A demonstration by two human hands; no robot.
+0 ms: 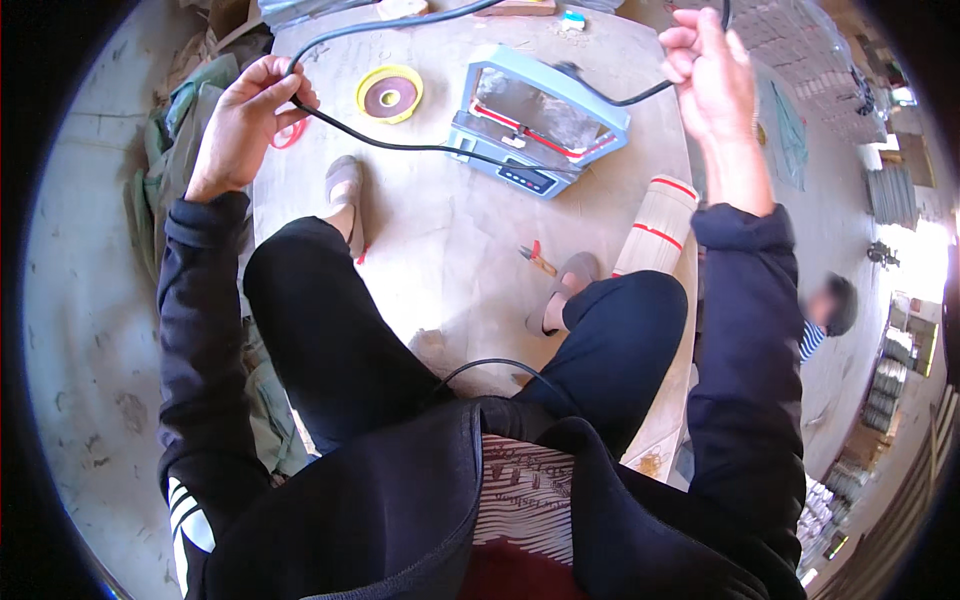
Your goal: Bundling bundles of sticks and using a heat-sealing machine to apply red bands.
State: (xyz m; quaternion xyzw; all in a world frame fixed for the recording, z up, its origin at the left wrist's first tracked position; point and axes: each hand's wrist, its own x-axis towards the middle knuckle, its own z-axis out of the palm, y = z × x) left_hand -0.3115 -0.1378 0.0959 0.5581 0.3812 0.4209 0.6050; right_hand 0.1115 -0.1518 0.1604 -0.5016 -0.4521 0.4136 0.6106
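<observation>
A black cable (390, 22) passes through both of my raised hands. My left hand (262, 105) pinches it between thumb and fingers at the upper left, and a length runs from there across the front of the machine. At the upper right my right hand (708, 85) is closed round the cable, with one stretch leading down toward the machine. Between my hands stands a light blue machine (455, 140) with a raised, tilted clear lid, a red strip and a dark control panel. A round yellow-rimmed piece with a brown disc (390, 97) lies near my left hand.
My feet rest on the pale board (440, 260). Near my right foot are red-handled pliers (538, 257) and a bundle of thin sticks (655, 228) bound with red bands. Cloth (200, 100) is heaped at the left; another person (828, 308) is at the right.
</observation>
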